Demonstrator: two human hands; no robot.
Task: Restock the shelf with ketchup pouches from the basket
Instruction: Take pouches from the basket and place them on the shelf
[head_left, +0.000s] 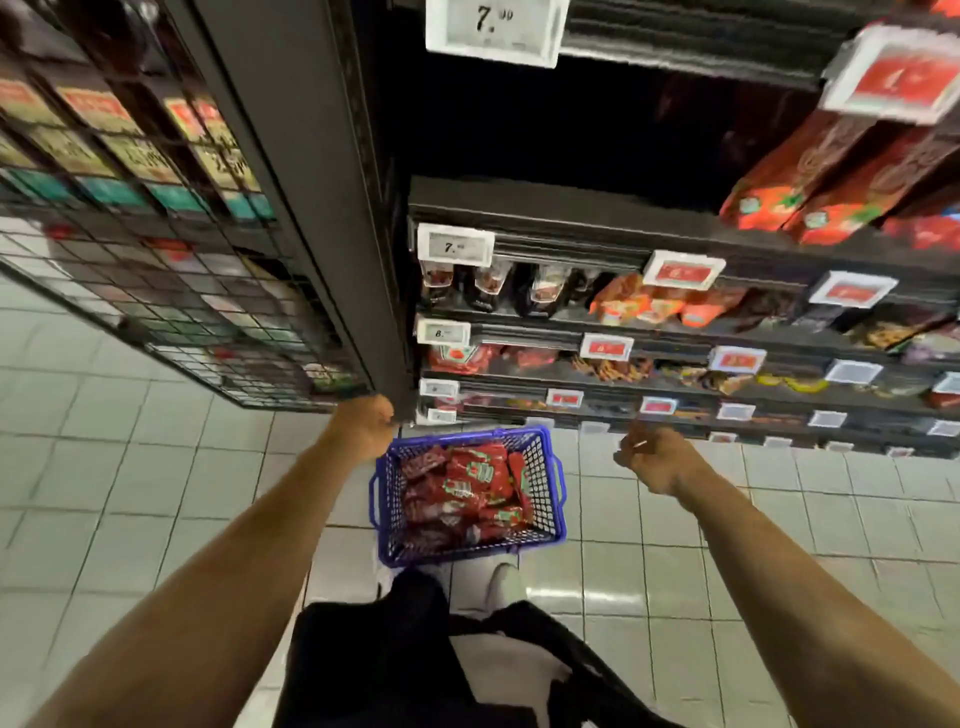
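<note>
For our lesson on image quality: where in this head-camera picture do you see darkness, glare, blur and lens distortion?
Head view: the upper shelf bay is nearly black; glare streaks the floor tiles near the blue basket; the price tags at right are smeared; the wire rack leans and bows from the wide-angle lens.

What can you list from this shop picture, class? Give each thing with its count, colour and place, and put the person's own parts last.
basket: one, blue, on the floor before the shelves
ketchup pouches: many, red, piled in the basket
shelves: several tiers, black, right of centre
shelf pouches: several, red, upper right tier
price tags: many, white or red, on the shelf edges
wire rack: one, black, left
floor: pale tiles
shoe: one, white, behind the basket
left hand: fingers curled, above the basket's left corner
right hand: fingers curled, right of the basket
</note>
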